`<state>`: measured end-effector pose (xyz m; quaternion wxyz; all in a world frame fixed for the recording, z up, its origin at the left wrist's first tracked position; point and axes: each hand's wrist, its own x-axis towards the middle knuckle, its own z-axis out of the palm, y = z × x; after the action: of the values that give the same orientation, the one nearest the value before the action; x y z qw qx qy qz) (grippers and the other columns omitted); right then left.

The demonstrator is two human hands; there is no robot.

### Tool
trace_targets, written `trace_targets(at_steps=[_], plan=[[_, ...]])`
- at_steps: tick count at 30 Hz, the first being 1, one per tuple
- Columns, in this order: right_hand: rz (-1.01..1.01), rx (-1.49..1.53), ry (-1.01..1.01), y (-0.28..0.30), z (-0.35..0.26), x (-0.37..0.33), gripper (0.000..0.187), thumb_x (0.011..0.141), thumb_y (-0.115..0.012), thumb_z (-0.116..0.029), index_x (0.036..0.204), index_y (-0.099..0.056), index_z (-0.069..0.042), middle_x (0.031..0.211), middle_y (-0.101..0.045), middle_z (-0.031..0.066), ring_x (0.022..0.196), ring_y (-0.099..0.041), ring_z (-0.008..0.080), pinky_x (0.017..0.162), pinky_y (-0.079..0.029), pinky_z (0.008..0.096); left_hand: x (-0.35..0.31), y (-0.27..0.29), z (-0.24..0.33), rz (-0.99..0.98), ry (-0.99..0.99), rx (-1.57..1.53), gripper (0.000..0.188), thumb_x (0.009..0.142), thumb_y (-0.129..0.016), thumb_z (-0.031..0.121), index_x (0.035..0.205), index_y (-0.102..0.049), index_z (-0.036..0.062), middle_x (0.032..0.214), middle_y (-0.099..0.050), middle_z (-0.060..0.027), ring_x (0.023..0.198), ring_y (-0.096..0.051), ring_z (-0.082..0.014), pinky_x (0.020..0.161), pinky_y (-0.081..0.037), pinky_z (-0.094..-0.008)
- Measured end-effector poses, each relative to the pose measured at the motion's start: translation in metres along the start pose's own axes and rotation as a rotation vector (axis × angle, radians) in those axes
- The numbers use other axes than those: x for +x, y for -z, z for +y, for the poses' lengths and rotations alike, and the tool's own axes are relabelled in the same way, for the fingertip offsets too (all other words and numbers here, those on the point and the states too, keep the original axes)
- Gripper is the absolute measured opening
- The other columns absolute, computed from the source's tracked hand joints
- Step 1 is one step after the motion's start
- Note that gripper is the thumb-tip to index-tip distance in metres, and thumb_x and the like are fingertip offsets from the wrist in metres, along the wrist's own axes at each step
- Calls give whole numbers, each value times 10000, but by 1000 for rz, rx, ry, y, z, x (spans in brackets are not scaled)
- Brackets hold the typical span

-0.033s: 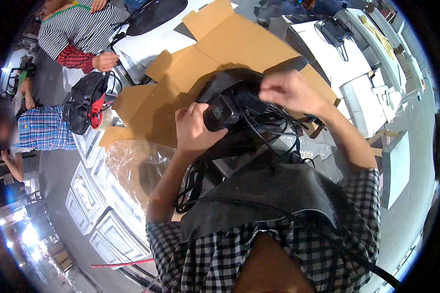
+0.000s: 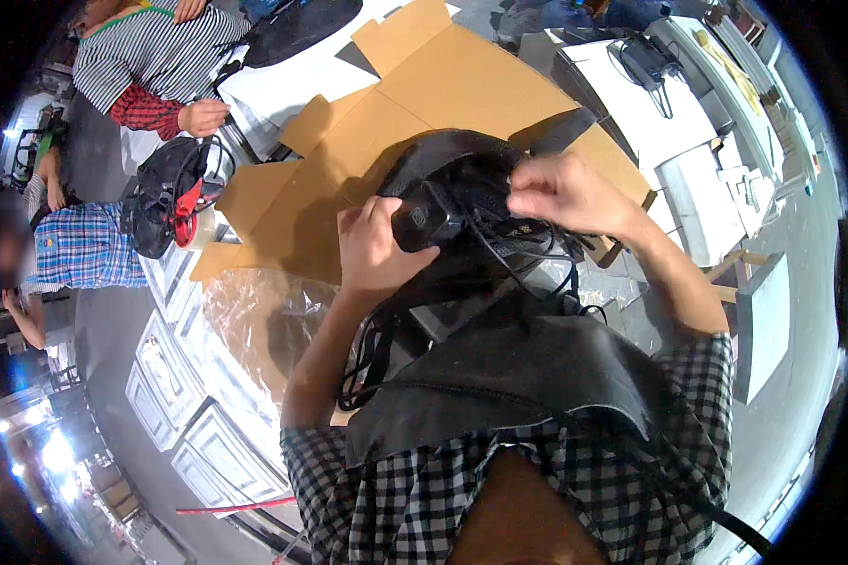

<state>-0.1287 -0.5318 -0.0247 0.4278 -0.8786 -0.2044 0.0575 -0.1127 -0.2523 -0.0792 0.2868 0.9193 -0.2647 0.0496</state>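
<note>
A black bag (image 2: 443, 149) lies before me, its top facing up. My left hand (image 2: 375, 247) is closed round a small black box-shaped device (image 2: 424, 221), with the thumb along its near side. A thin black cable (image 2: 485, 247) curves past the device over the bag. On the bag's right side, my right hand (image 2: 575, 193) has its fingers bent and pressed together; whatever they pinch is hidden. Between my forearms, black straps and more cable (image 2: 363, 372) hang down near my dark apron (image 2: 509, 377).
Flattened brown cardboard (image 2: 471, 80) spreads under the bag, with clear plastic film (image 2: 264, 315) at its near left. Another black bag with a red part (image 2: 165, 193) sits to the left, near two people. A black device with a cable (image 2: 645, 61) lies on white boards at the far right.
My right hand has shifted slightly right and its fingers have drawn closer together. The device in my left hand has turned a little; that hand stays in place.
</note>
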Motion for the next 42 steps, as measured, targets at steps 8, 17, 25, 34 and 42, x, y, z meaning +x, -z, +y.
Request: trace_targets(at_steps=[8,17,25,34,42], plan=[[-194,261,-212,-15,-36,-32,134,833,-606,-103,839,-599,30,698,-603,75,657,-631,149,575,-463,270,6,-2,1,-21,27,-53,554,503,-827,295,929,-560,63,839,-556,-68,833,-544,-248,803,-402,-384],[-293,524,-354,16,-53,4,195,884,-566,-151,847,-612,34,625,-622,70,580,-621,122,563,-484,233,15,-1,7,-180,313,-745,399,605,-806,171,872,-572,-10,790,-625,-66,716,-577,-130,661,-473,-280],[-26,969,-361,26,-23,21,481,970,-322,-353,877,-616,17,673,-644,131,608,-626,184,660,-493,256,28,0,9,-218,429,-911,374,635,-791,155,896,-585,-16,833,-641,-73,760,-590,-127,713,-473,-270],[-296,-111,258,-57,-27,-32,470,739,-660,-65,1189,-532,-20,1072,-604,178,976,-580,330,858,-463,409,43,0,13,-220,493,-949,392,653,-773,183,935,-595,-23,883,-640,-99,795,-599,-147,724,-474,-287],[-628,-188,332,-109,-20,-11,387,803,-586,-140,1181,-556,-65,1091,-603,156,975,-580,335,876,-453,414,62,13,31,-275,616,-1243,374,685,-725,212,953,-604,-19,868,-613,-86,778,-585,-157,703,-460,-262]])
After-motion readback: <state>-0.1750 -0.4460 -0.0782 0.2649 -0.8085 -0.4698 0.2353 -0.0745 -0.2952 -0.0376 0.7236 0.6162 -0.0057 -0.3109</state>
